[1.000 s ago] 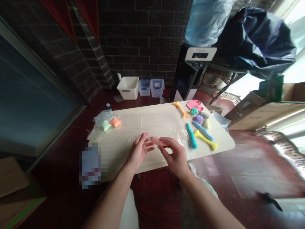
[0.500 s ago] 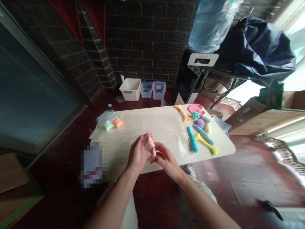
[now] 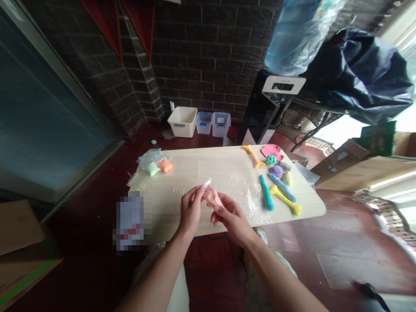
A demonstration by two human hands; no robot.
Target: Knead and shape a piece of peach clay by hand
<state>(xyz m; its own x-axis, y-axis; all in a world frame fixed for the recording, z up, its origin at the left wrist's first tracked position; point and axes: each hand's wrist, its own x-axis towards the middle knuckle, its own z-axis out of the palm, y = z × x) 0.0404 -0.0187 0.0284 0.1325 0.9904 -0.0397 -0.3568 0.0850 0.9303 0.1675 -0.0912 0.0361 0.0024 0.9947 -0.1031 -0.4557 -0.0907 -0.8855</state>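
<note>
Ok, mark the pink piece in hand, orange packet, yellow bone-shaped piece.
Pink piece (image 3: 212, 197): head view, its visible middle.
Orange packet (image 3: 165, 165): head view, upper face.
Yellow bone-shaped piece (image 3: 285, 199): head view, mid-shaft.

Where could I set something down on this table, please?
Bubble wrap between the orange packet and orange stick has open room; so does the table's right corner beyond the yellow stick. It's crowded around the purple lump.

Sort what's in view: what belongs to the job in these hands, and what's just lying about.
Likely part of the job:
pink piece, in left hand and right hand
green packet
orange packet
bubble wrap
table

Apparently just lying about:
white bin
water dispenser
carton
</note>
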